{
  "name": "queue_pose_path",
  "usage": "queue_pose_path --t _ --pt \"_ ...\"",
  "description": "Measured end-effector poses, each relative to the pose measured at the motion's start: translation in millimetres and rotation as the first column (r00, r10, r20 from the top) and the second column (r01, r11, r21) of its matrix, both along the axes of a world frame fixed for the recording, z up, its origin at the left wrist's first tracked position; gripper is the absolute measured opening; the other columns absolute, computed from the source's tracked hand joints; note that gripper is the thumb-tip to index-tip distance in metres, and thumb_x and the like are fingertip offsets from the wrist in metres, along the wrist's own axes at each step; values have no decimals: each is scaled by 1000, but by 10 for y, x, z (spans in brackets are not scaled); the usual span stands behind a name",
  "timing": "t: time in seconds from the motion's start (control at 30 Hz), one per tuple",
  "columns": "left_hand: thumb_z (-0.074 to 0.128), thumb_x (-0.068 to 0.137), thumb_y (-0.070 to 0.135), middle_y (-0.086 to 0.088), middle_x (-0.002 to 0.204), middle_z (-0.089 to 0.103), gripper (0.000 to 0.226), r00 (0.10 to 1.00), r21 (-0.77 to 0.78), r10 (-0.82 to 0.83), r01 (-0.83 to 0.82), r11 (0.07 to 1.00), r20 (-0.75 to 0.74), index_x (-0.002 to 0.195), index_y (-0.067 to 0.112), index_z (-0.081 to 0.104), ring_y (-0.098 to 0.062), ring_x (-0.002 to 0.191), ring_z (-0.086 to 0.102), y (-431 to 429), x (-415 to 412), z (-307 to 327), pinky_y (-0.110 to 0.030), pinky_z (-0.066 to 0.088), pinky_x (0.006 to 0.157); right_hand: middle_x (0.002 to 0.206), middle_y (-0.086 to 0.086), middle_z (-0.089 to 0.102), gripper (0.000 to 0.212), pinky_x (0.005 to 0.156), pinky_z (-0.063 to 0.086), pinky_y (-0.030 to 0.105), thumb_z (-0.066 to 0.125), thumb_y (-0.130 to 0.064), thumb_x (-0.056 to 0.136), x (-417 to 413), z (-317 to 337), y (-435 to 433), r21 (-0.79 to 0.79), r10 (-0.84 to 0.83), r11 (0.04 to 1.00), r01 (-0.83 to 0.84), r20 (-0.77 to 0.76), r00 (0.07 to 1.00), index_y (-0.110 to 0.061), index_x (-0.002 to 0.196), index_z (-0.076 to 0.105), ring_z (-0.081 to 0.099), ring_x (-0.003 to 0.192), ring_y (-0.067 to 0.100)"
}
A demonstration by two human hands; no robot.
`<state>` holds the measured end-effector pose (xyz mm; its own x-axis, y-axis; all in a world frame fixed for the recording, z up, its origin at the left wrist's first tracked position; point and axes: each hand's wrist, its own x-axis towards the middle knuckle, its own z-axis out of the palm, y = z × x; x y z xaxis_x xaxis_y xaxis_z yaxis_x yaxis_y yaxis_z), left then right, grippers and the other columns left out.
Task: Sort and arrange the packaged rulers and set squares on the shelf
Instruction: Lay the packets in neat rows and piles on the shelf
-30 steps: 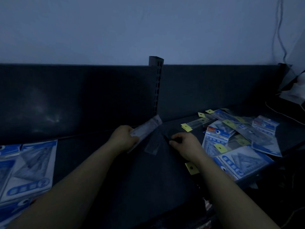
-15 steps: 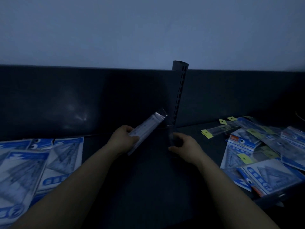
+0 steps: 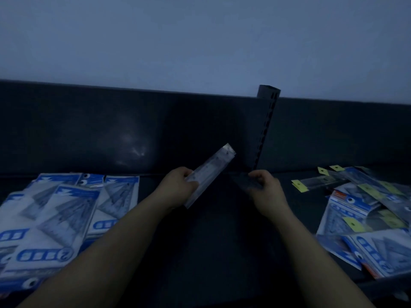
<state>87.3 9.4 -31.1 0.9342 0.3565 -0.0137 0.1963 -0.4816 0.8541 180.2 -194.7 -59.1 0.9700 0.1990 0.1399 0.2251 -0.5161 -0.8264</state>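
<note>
Left hand (image 3: 178,187) grips the packaged ruler (image 3: 211,172) mid-shelf, tip toward 1 o'clock. Right hand (image 3: 264,193) is curled, on what I cannot tell. Best laid flat, apart from the set-square packs (image 3: 66,207) at 9 o'clock.

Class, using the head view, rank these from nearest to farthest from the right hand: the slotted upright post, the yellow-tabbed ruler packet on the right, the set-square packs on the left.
From the right hand, which pinches a dim clear packet:
1. Slotted upright post, its foot just behind the fingers.
2. Yellow-tabbed ruler packet, to the right.
3. Set-square packs, far left.
</note>
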Motion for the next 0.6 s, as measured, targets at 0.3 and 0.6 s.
queue_pose_path --t 0.3,0.6 --pt "52 92 15 -3 97 63 16 961 -56 243 -238 970 135 107 16 58 -12 82 58 425 -691 18 -23 42 59 97 3 67 24 75 56 27 54 -1 91 -491 184 740 329 185 936 -122 -167 968 -23 88 65 67 88 18" --pt "53 90 8 -7 87 67 11 874 -150 456 -434 888 168 97 14 60 -13 67 60 1275 -1856 113 -26 49 60 87 10 69 25 68 55 22 55 2 90 -1414 360 1886 404 386 868 -288 -187 903 -18 82 67 65 75 16"
